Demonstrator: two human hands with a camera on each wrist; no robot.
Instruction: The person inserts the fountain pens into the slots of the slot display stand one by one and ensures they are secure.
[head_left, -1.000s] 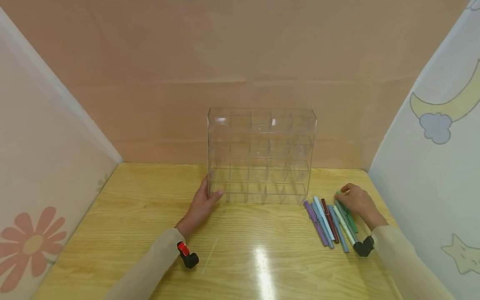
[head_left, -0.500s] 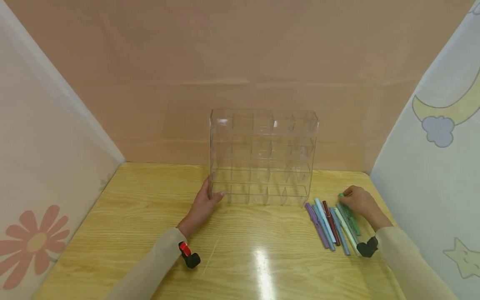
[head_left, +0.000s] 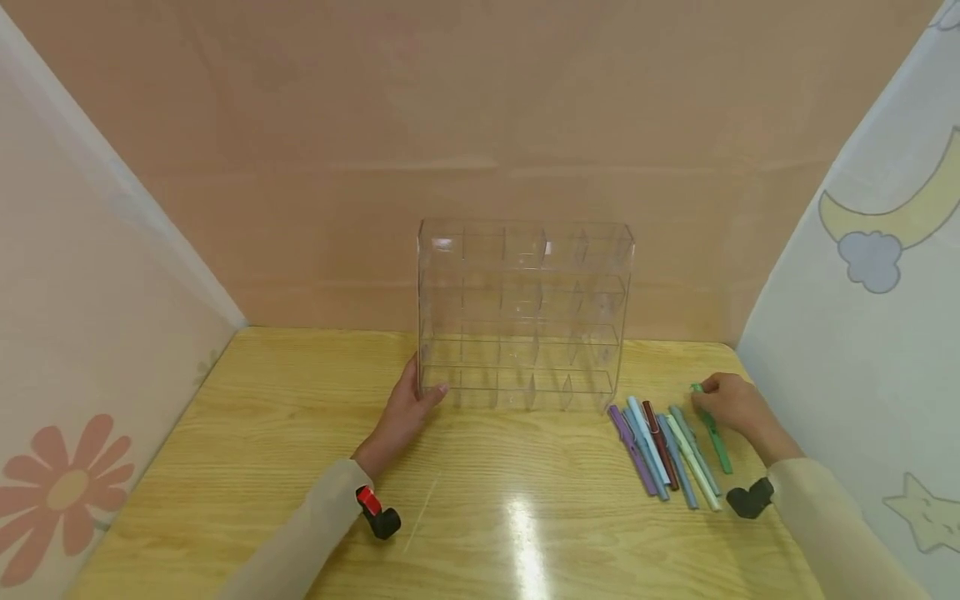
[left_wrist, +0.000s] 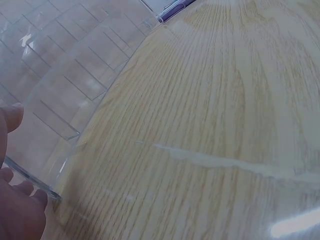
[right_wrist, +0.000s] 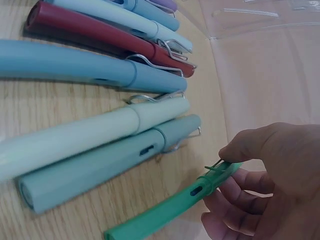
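My left hand point(head_left: 401, 414) grips the lower left edge of a clear plastic compartment rack point(head_left: 522, 337), which stands upright at the back of the table. Its thumb lies in front, while the other fingers are behind the rack's side wall. At the right, my right hand point(head_left: 737, 405) pinches a green pen point(right_wrist: 170, 212) by its capped end, between thumb and fingers near the clip. Left of that pen lie a grey-green pen point(right_wrist: 95, 172), a pale green pen point(right_wrist: 90, 132), a dark red pen point(right_wrist: 95, 30) and several blue ones, with a purple pen point(head_left: 632, 450) at the far left.
A wooden table point(head_left: 315, 392) carries everything. Behind the rack rises a brown backdrop point(head_left: 345, 125). Printed side panels stand at the left point(head_left: 90, 317) and right point(head_left: 847, 375), the right one close to my right arm.
My right hand has shifted right with the green pen, drawing it apart from the grey-green pen beside it. My left hand keeps its hold on the rack.
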